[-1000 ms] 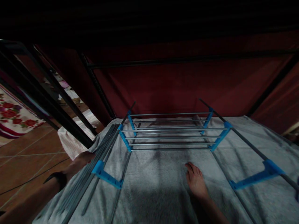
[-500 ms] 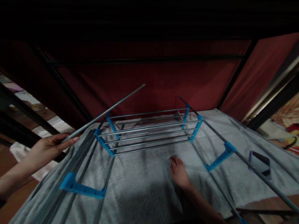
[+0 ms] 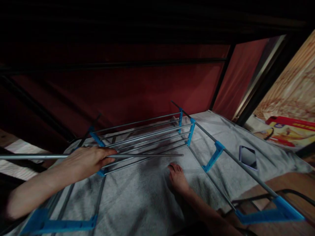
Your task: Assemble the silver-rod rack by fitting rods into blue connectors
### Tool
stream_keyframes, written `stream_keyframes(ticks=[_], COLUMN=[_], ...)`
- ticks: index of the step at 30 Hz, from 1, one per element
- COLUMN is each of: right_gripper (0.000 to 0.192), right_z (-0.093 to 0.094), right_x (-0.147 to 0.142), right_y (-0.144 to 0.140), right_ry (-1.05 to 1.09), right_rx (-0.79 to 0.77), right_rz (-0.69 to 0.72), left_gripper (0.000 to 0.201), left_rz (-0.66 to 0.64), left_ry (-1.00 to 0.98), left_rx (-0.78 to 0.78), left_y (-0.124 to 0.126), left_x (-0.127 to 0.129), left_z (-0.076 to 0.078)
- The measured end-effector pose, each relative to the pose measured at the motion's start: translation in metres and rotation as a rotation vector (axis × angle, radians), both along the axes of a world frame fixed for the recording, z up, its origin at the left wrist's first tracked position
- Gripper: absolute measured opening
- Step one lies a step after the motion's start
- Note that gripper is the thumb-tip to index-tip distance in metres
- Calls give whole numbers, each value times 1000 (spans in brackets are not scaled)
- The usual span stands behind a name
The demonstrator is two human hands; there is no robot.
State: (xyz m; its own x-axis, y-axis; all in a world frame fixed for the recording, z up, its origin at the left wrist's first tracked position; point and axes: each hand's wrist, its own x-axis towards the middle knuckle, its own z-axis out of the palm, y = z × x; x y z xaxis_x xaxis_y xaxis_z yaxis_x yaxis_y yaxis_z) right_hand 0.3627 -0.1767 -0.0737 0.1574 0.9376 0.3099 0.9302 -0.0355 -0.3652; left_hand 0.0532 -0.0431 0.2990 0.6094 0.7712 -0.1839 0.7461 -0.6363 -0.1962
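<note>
My left hand [image 3: 83, 163] is closed around a grey metal rod [image 3: 150, 155], which lies nearly level across the left half of the view. It passes in front of a partly built rack [image 3: 147, 139] of metal tubes and blue plastic brackets. Several crossbars join the rack's two sides at its far end. My right hand [image 3: 178, 178] rests on the grey cloth between the sides, fingers lying on the cloth and nothing visible in it. A nearer blue bracket [image 3: 213, 156] sits on the right side. Another blue bracket [image 3: 61, 224] is at lower left.
A phone [image 3: 248, 157] lies on the grey cloth [image 3: 137, 196] right of the rack. Behind stands a red panel [image 3: 147, 85] with a dark frame. A red and yellow package [image 3: 290, 129] is at far right. Dark posts flank the cloth.
My left hand has moved right and inward with the rod, which has swung from slanting upward to nearly level. The view has turned right. My right hand stays on the cloth.
</note>
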Motion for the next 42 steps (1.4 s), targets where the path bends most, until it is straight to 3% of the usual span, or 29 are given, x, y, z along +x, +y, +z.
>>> stream_keyframes(ticks=[4, 9, 15, 19, 23, 27, 32, 35, 42], right_gripper=[44, 48, 49, 50, 50, 48, 49, 46, 44], right_z=[2, 0, 1, 3, 5, 6, 7, 1, -16], right_x=[0, 1, 2, 2, 3, 3, 6, 11, 31], right_y=[-1, -1, -3, -4, -5, -6, -6, -6, -22], right_ry=[5, 30, 45, 46, 54, 49, 49, 118, 364], right_rx=[8, 69, 70, 18, 0, -6, -17, 53, 190], right_rz=[8, 30, 29, 36, 34, 32, 48, 82, 235], left_gripper=[41, 38, 35, 35, 35, 22, 19, 24, 28], left_rz=[-100, -96, -110, -127, -146, -136, -128, -116, -99], left_ry=[66, 23, -52, 14, 26, -36, -60, -139, -297], left_rx=[-64, -138, -241, -316, -365, -467, -531, -553, -421], left_y=[-6, 2, 14, 19, 29, 35, 17, -2, -48], left_x=[41, 71, 90, 99, 103, 111, 135, 149, 150], left_z=[-19, -53, -100, -130, -149, -165, -192, -207, -239])
